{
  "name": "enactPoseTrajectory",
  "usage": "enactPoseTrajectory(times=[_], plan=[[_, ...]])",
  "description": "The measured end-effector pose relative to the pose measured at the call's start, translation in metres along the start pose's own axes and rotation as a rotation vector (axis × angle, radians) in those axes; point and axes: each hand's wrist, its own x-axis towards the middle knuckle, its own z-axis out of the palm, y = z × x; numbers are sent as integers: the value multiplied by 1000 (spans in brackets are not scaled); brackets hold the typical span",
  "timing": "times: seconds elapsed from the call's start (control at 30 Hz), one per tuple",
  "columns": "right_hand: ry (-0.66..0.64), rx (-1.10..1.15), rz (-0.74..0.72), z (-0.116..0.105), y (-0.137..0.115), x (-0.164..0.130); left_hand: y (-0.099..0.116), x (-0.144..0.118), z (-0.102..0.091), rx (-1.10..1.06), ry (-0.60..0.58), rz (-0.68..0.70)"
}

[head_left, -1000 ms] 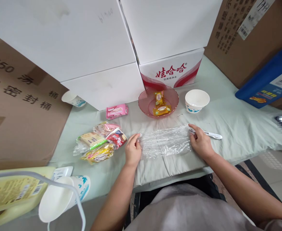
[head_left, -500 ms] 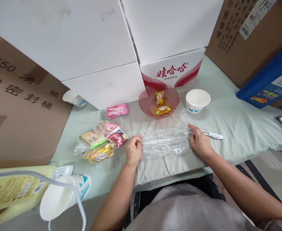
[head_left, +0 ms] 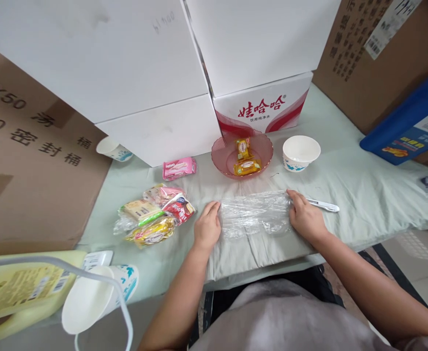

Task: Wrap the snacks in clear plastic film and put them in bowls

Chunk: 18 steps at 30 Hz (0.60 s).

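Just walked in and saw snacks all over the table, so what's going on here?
A person sits at a cloth-covered table with a sheet of clear plastic wrap laid flat in front of them. The left hand rests on its left edge, the right hand on its right edge. A pile of snack packets lies to the left. Behind the wrap stand a pink bowl holding two yellow packets and a white paper bowl.

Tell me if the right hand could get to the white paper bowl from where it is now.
Probably yes. The right hand rests on the edge of the plastic wrap, and only bare cloth lies between it and the white paper bowl just beyond.
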Motion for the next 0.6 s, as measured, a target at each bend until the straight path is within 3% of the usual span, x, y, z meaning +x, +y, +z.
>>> enactPoseTrajectory(times=[0.1,0.17,0.27,0.33,0.47,0.53,0.6], plan=[[-77,-61,-20,-3,-2,0,1,1,-2,29,-19,3],[-99,-73,-27,-5,-3,0,5,2,-8,32,31,-9],[-113,-65,-32,-4,-6,1,20,4,-20,80,153,-17],[-115,-63,-39,-3,-9,1,36,5,-24,95,144,63],[-122,-68,-33,-3,-4,2,63,2,-13,81,-199,380],[-125,-92,22,-8,8,5,68,-2,-4,113,-352,460],[-112,-144,116,-18,26,8,66,-5,3,143,-421,476]])
